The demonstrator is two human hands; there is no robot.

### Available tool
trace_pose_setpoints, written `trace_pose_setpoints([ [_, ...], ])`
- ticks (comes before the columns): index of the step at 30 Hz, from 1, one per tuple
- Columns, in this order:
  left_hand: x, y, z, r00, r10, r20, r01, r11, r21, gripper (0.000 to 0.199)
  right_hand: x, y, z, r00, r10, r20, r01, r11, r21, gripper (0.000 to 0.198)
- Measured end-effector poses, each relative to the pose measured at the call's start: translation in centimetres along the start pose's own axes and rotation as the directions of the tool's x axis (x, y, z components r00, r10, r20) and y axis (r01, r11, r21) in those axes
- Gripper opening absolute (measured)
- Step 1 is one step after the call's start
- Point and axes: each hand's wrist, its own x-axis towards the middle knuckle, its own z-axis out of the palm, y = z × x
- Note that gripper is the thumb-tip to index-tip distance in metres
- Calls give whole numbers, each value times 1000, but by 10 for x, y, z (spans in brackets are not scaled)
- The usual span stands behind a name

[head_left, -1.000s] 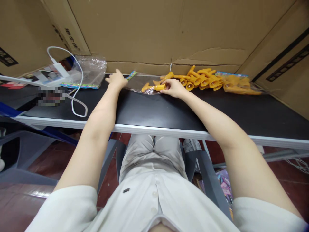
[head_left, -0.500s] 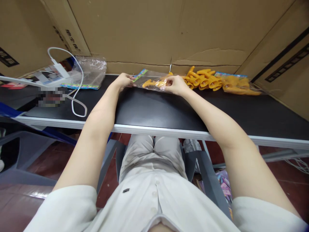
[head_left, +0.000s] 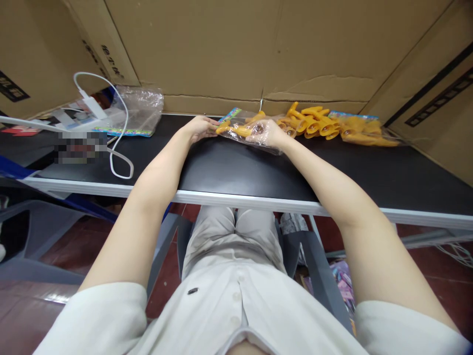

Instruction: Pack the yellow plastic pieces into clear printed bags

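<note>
Just over the black tabletop, both hands work at a clear plastic bag [head_left: 271,148] with a colourful printed strip [head_left: 231,114]. My left hand [head_left: 201,128] pinches the bag's left end, beside the strip. My right hand [head_left: 268,133] appears to be inside the bag, with clear film over its fingers and down to the wrist. Its curled fingers hold a yellow, finger-shaped hollow piece [head_left: 240,130], whose tip points toward my left hand. Past my right hand lies a pile of similar yellow pieces [head_left: 312,121] with round open ends.
A filled bag of yellow pieces [head_left: 364,130] lies to the right of the pile. Flat clear bags [head_left: 138,113] lie at the left, near a white cable [head_left: 125,113] that loops over the tabletop [head_left: 236,170]. Cardboard walls [head_left: 221,54] close off the back and sides.
The bag has been drawn right and over my right hand, with the yellow pieces showing nearer its left end. My left hand has shifted slightly right.
</note>
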Motion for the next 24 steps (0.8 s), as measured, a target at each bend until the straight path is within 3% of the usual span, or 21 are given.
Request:
trace_pose_setpoints([
  [6,6,-3,1,995,-39,-92,44,997,58,31,-2,-9,4,1000,6,30,-8,996,87,42],
  [8,7,-4,2,989,-31,-145,54,986,160,40,-2,-11,6,999,21,40,-25,996,88,43],
  [10,8,-6,1,980,70,-188,-2,940,341,45,-3,-11,8,998,37,43,-40,995,87,42],
  [12,8,-8,0,962,226,-151,-119,848,516,46,-2,-9,10,998,37,49,-42,994,104,40],
  [14,10,-10,1,943,330,-43,-237,757,608,44,-2,-7,13,998,25,58,-33,990,138,38],
  [18,17,-14,5,925,360,124,-351,681,643,41,2,-2,19,998,24,58,-39,963,268,35],
  [24,29,-26,5,909,386,155,-383,631,675,42,3,-6,19,995,85,49,-98,896,433,42],
])
